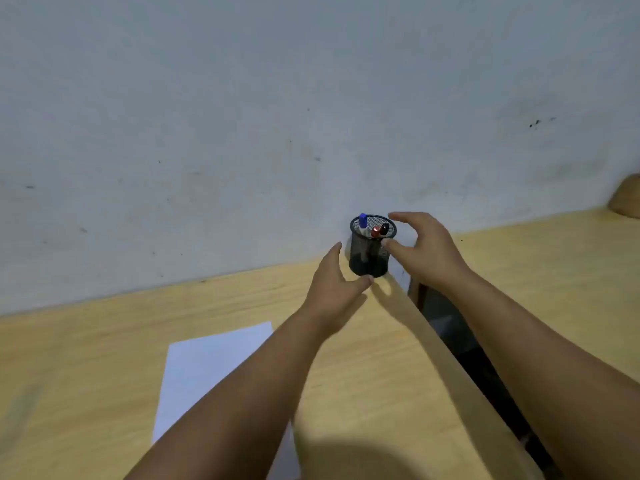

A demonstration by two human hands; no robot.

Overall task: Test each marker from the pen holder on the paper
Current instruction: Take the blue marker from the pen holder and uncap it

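A black mesh pen holder stands on the wooden table against the wall. It holds a blue-capped marker, a red-capped marker and a black-capped marker. My left hand is open just left of the holder, thumb near its base. My right hand is open at the holder's right side, fingers curved around the rim, thumb against the mesh. A white sheet of paper lies on the table nearer to me, partly hidden by my left forearm.
The wooden table ends at a right edge beside the holder, with a dark gap between it and a second wooden surface. A grey-white wall rises behind. A brown rounded object sits far right.
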